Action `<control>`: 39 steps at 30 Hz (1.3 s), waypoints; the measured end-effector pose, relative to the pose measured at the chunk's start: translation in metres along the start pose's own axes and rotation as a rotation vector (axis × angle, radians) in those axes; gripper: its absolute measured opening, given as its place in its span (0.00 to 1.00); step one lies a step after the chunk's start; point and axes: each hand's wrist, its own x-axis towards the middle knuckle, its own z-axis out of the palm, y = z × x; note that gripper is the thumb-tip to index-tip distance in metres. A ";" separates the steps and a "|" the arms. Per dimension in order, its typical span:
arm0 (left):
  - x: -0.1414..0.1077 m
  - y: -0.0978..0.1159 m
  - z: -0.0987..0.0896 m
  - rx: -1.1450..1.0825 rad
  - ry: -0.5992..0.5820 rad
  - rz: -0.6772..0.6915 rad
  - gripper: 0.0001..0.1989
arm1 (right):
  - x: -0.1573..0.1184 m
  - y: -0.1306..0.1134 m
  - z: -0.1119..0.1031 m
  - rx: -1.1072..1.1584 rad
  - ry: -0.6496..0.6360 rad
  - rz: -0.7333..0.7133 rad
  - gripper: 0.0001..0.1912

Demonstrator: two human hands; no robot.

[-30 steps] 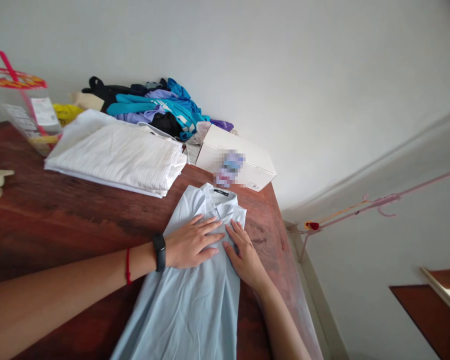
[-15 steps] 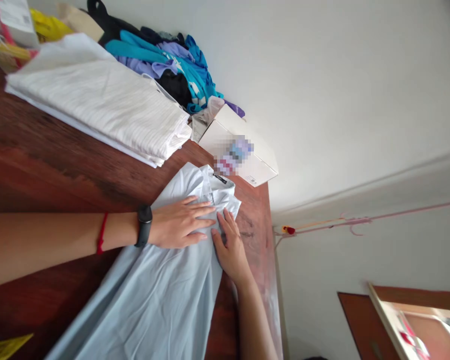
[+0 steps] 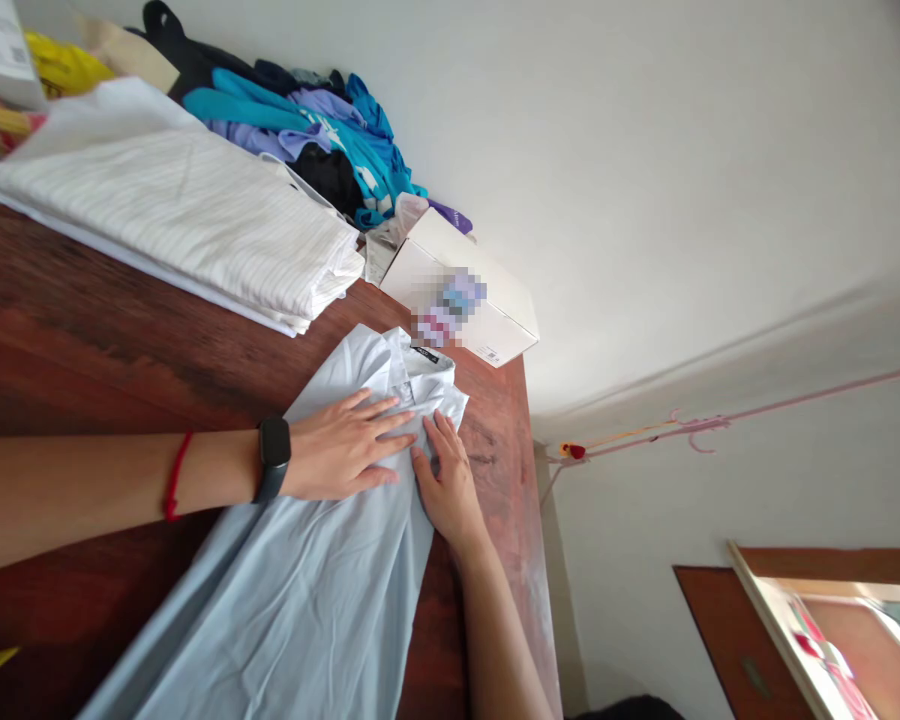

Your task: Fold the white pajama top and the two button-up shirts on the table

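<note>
A light grey-blue shirt lies lengthwise on the dark wooden table, its collar with a black label toward the far end. My left hand, with a black band on the wrist and a red string on the forearm, rests flat on the shirt below the collar, fingers spread. Close to it, my right hand lies on the shirt's right edge, fingers stretched out and palm down. Neither hand grips the cloth. The shirt's lower end runs out of view at the bottom.
Folded white striped cloth lies on the table at the upper left. Behind it is a heap of blue, purple and black clothes. A white box stands against the wall beyond the collar. The table's edge runs along the right.
The whole view has shifted slightly, so the things appear a little further left. Both hands stay flat on the shirt, the left one's fingers spread a bit wider.
</note>
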 end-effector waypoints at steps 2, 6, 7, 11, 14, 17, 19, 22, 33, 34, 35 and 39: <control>-0.002 -0.005 -0.001 -0.054 0.003 -0.007 0.25 | 0.000 0.002 0.002 0.009 0.017 -0.011 0.29; -0.004 -0.012 -0.001 -0.067 0.007 -0.051 0.25 | -0.001 0.004 0.004 0.019 0.040 -0.002 0.31; -0.004 -0.012 -0.002 -0.057 0.010 -0.058 0.24 | -0.001 0.004 0.004 0.034 0.048 0.003 0.31; -0.003 -0.001 -0.012 -0.012 0.053 0.017 0.27 | 0.001 0.005 0.002 0.185 0.197 0.054 0.30; -0.001 0.012 -0.023 -0.007 0.023 0.117 0.31 | 0.002 0.003 -0.001 0.317 0.326 0.105 0.29; -0.004 0.023 -0.024 -0.063 -0.074 0.198 0.32 | 0.001 0.001 -0.003 0.356 0.386 0.105 0.29; -0.007 0.026 -0.019 -0.093 -0.136 0.224 0.31 | 0.001 0.000 -0.003 0.348 0.398 0.094 0.28; -0.013 0.026 -0.012 -0.120 -0.171 0.219 0.31 | 0.000 0.002 0.000 0.354 0.382 0.087 0.26; -0.014 0.027 -0.014 -0.099 -0.147 0.198 0.31 | 0.002 0.009 0.003 0.375 0.360 0.138 0.24; -0.014 0.027 -0.014 -0.097 -0.144 0.199 0.31 | 0.002 0.009 0.003 0.371 0.361 0.136 0.24; -0.014 0.027 -0.013 -0.097 -0.142 0.200 0.31 | 0.002 0.008 0.003 0.367 0.362 0.132 0.24; -0.015 0.026 -0.014 -0.106 -0.157 0.188 0.30 | 0.003 0.006 0.002 0.344 0.351 0.114 0.23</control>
